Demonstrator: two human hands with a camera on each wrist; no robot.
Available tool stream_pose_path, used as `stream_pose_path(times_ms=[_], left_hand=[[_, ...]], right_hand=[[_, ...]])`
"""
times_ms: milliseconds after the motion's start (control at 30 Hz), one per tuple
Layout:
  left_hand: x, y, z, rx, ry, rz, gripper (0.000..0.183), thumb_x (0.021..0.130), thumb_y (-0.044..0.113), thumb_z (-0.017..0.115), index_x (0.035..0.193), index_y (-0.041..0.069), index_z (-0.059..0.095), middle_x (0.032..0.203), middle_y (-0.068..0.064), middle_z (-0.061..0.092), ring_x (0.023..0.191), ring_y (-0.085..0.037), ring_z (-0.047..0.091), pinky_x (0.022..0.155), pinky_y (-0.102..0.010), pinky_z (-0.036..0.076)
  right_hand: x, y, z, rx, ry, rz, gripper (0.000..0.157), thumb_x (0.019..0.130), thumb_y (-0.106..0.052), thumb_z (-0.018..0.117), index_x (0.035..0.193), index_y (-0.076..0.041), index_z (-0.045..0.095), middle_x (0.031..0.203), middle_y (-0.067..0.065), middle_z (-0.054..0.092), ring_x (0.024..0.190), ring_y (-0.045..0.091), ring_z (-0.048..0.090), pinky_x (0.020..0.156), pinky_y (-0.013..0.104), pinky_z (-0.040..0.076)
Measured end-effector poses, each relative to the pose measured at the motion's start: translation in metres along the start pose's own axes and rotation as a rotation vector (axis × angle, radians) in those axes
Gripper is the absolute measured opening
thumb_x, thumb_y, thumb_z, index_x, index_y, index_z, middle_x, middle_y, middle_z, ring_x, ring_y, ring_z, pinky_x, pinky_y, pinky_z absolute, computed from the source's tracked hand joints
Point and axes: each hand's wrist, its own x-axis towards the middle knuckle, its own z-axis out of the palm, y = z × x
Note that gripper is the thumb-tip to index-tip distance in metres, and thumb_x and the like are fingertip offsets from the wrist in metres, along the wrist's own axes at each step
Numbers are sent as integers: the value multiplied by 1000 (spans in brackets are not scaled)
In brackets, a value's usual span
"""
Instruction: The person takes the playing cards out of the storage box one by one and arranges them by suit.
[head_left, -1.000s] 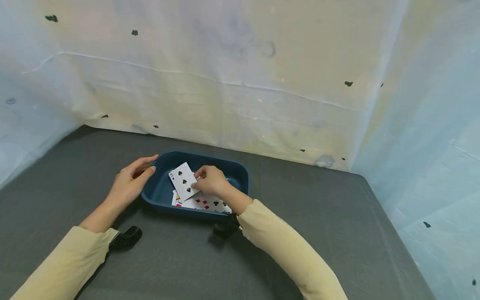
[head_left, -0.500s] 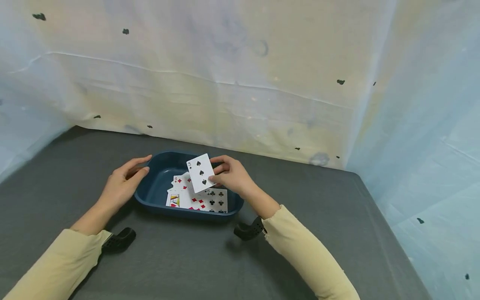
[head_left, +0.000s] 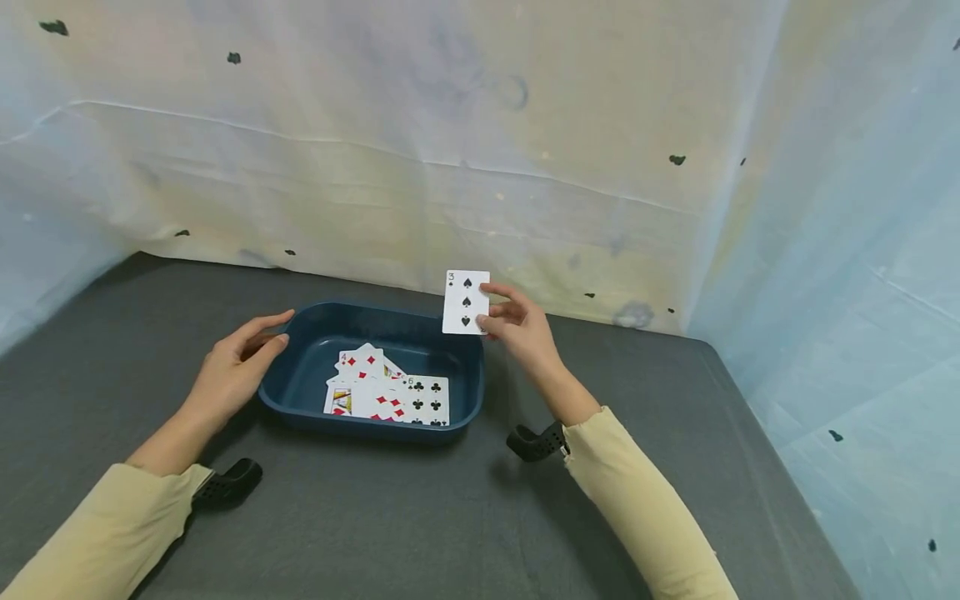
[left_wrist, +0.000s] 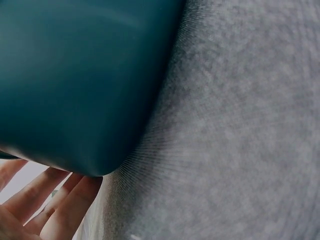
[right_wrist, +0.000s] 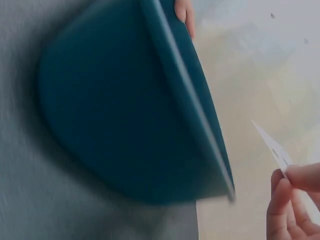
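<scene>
- Fingers (head_left: 504,290) of the right hand (head_left: 525,333) pinch the three of spades (head_left: 466,302) by its right long edge: thumb on the face low down, forefinger higher up.
- Card is held up, face toward the head camera. Head view puts it across the far right corner of the tub (head_left: 360,427); can't read exact height. Right wrist view: nearly edge-on, apart from the rim.
- Key relation, my read: card sticks out left of the fingers, i.e. to the tub side. That rim corner is the bit to clear on any move.
- Long axes roughly crossed in head view: card's runs up-down, tub's left-right.
- Right is the nearer hand for this card; left is well apart, at the tub's opposite end.
- Left hand (head_left: 232,367): fingers fairly straight, relaxed, against the tub's left end. No wrap round the rim that I can make out. Probably steadying; can't tell how firmly.
- Loose cards (head_left: 378,396) overlap face up inside the tub, toward its near side; left of the right fingers and nearer the person. Six of clubs (head_left: 427,404) is at their right end. Neither hand touches them.
- Tub sits on the grey worktop (head_left: 420,533).
</scene>
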Motion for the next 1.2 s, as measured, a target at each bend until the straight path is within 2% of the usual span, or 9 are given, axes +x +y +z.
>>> stream_pose_path(times_ms=[100,200,300,467,600,800,1067,1200], left_hand=[[0,0,0,3,-1,-5,51,103,38,38,149,17,37,137,-31,47,118,-46,47,87,-59,41],[-1,0,0,6,-1,-5,51,103,39,38,149,16,37,137,-31,47,118,-46,47,86,-59,41],[-1,0,0,8,3,3,51,103,39,39,148,16,37,136,-31,48,117,-45,48,86,-59,41],[-1,1,1,5,12,22,50,103,37,39,148,15,38,136,-31,48,118,-46,48,87,-60,41],[-2,0,2,9,14,35,50,103,37,40,148,15,39,136,-31,49,118,-46,48,87,-60,41],[-1,-1,3,2,4,27,50,103,38,39,148,16,38,136,-31,48,119,-46,48,87,-60,42],[-2,0,2,-9,13,22,50,103,37,39,148,15,38,137,-31,47,119,-46,47,88,-61,41],[-2,-2,2,-9,23,30,50,103,36,40,148,15,38,136,-31,48,119,-46,47,87,-60,41]], right_hand=[[5,7,-8,7,27,-3,41,88,-2,65,128,-7,59,89,3,58,74,15,60,68,26,52],[9,16,-14,13,49,3,43,89,-4,65,130,-9,57,92,4,59,77,19,62,68,24,51],[12,24,-20,14,73,14,45,89,-5,66,133,-11,55,95,5,61,78,17,62,72,27,51],[19,40,-26,-24,122,24,44,89,-5,66,132,-8,56,95,6,61,74,6,60,79,37,51],[25,56,-30,-78,151,60,43,89,-5,66,130,-4,57,95,10,63,73,2,58,77,31,51],[26,74,-35,-171,114,140,41,90,-9,66,130,-4,58,101,17,65,73,5,60,79,34,52],[32,81,-35,-252,79,191,39,89,-10,67,127,-4,61,91,10,68,69,6,61,71,28,53],[34,80,-35,-402,22,168,39,90,-14,66,127,-4,62,90,12,69,68,10,61,65,26,48]])
